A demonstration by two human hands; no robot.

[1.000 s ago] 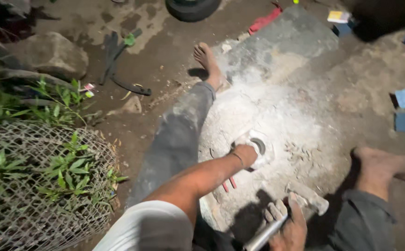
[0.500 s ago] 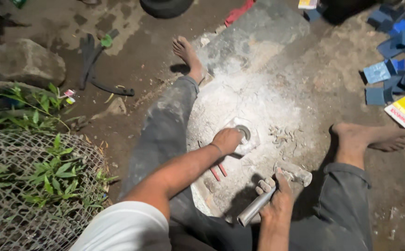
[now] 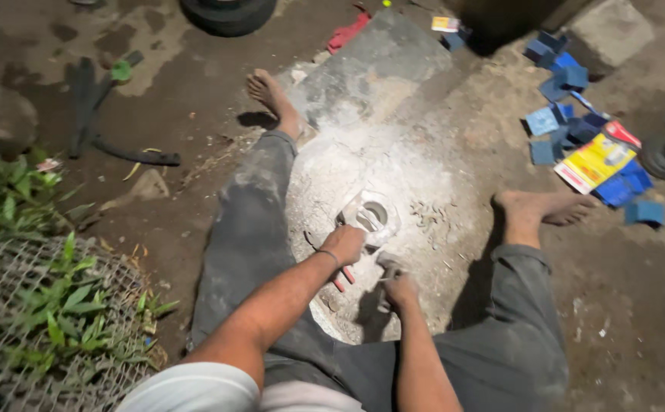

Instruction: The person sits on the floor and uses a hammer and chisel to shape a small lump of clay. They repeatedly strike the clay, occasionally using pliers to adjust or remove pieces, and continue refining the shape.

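White dust coats the flat stone slab (image 3: 393, 168) you sit on with your legs spread around it, and the pale ring-shaped piece (image 3: 373, 216) lies in the middle of that dusty patch, between your knees. Your left hand (image 3: 344, 246) rests against the ring's near edge, fingers curled down onto it — touching it, though how firm the hold is cannot be told. Just under that hand lie red-handled pliers (image 3: 342, 278), their handles poking out towards you. Your right hand (image 3: 399, 291) is closed around a dusty hammer (image 3: 388, 266), whose head sits just beside the ring; the shaft is hidden by the fist.

Your bare left foot (image 3: 269, 93) lies at the slab's far left edge, your right foot (image 3: 538, 207) off to the right on the dirt. Beyond that foot a scatter of blue boxes (image 3: 569, 99) and a yellow packet (image 3: 593, 162) lie well apart from the work. A black tyre (image 3: 227, 14) sits at the top, dark strips (image 3: 130, 155) on the ground to the left, and wire mesh (image 3: 35, 320) with green plants (image 3: 58, 305) fills the near left corner.
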